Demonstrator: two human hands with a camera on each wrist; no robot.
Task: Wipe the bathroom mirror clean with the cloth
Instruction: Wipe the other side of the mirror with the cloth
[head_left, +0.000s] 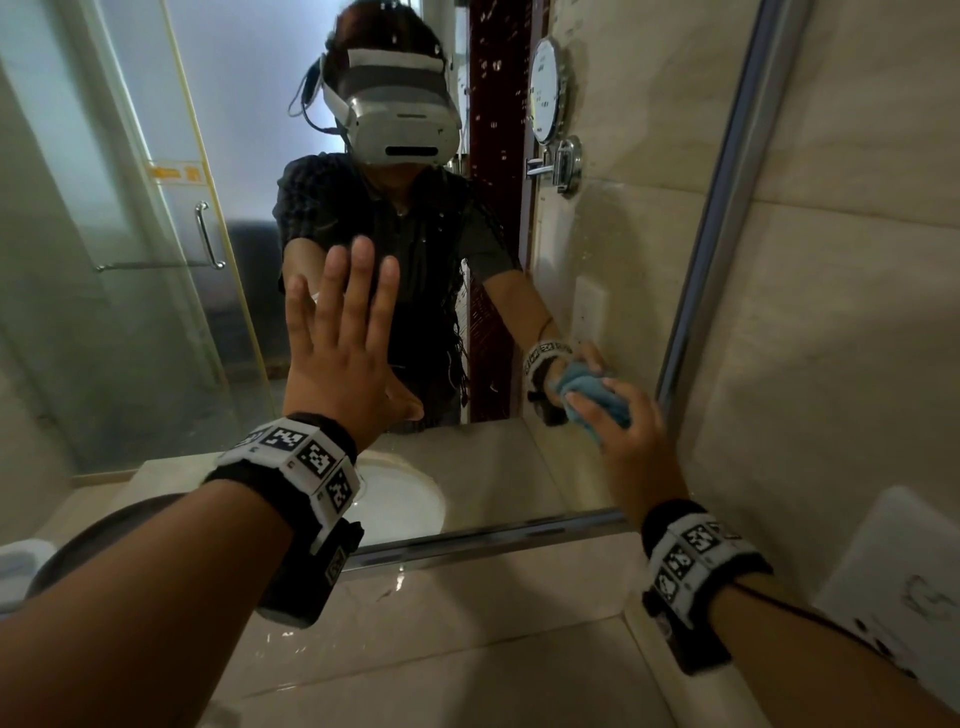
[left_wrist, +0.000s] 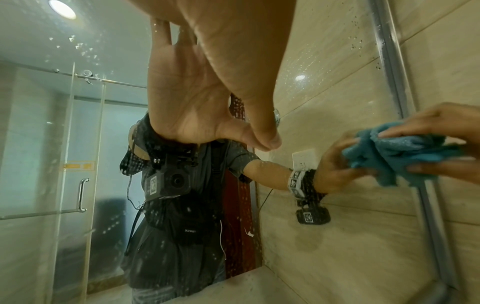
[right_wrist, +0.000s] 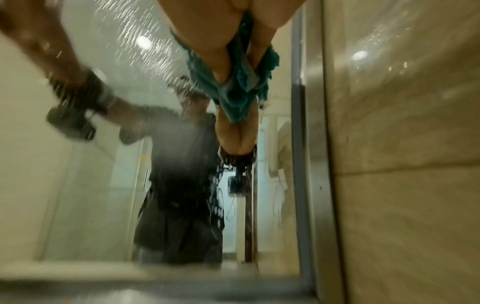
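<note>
The bathroom mirror (head_left: 156, 338) fills the wall ahead, its glass (left_wrist: 91, 53) speckled with water drops. My left hand (head_left: 337, 332) lies flat on the glass with fingers straight and spread; the left wrist view shows its palm (left_wrist: 233, 61) against its own reflection. My right hand (head_left: 628, 421) grips a bunched blue cloth (head_left: 597, 397) and presses it on the glass at the lower right, close to the metal frame (head_left: 727, 197). The cloth (left_wrist: 405, 152) shows beside its reflection, and it hangs between my fingers in the blurred right wrist view (right_wrist: 236, 90).
A wet beige stone counter (head_left: 467, 623) runs below the mirror, with a tiled wall (head_left: 857, 260) to the right. A white box (head_left: 904, 577) stands at the right edge. The mirror reflects a glass shower door (head_left: 156, 234), a round wall mirror (head_left: 545, 96) and a sink (head_left: 400, 499).
</note>
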